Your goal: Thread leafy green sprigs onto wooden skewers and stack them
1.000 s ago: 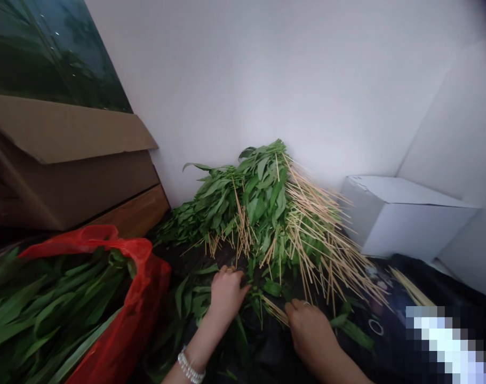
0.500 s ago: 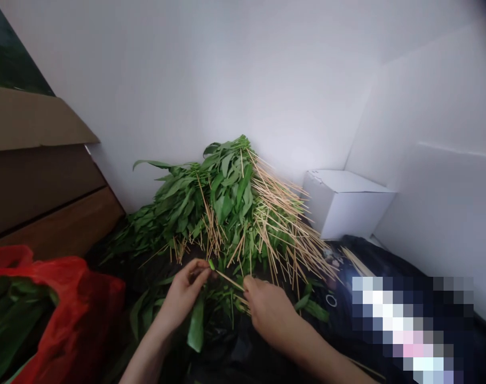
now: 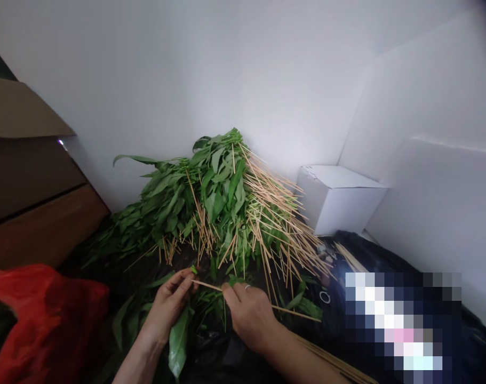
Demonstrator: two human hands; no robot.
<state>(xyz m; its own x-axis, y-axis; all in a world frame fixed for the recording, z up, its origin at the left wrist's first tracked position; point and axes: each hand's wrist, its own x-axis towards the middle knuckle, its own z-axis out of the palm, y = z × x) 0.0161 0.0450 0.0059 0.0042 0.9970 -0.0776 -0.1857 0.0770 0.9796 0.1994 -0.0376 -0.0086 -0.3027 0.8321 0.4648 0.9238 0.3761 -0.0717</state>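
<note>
Closed in a pinch, my left hand [image 3: 171, 302] holds a green leaf [image 3: 178, 344], whose blade hangs below the fingers and whose folded end shows above the fingertips. My right hand [image 3: 251, 314] is closed around a thin wooden skewer [image 3: 207, 286]. The skewer's left end reaches my left fingertips at the folded leaf; whether it pierces the leaf is too small to tell. Its other end sticks out to the right past my hand. Beyond both hands rises a heap of green leaves [image 3: 162, 194] with many wooden skewers [image 3: 280, 213] fanned out to the right.
A red plastic bag [image 3: 62, 314] with leaves inside sits at left, in front of a cardboard box [image 3: 26, 170]. At right stand a white box [image 3: 342, 192] and black plastic sheeting [image 3: 381, 266] with a white ring [image 3: 325, 296]. More skewers [image 3: 331, 358] lie under my right forearm.
The view has shifted slightly to the right. My right hand has turned and its skewer now lies flatter, with its tip close against my left fingertips. The left hand keeps the leaf.
</note>
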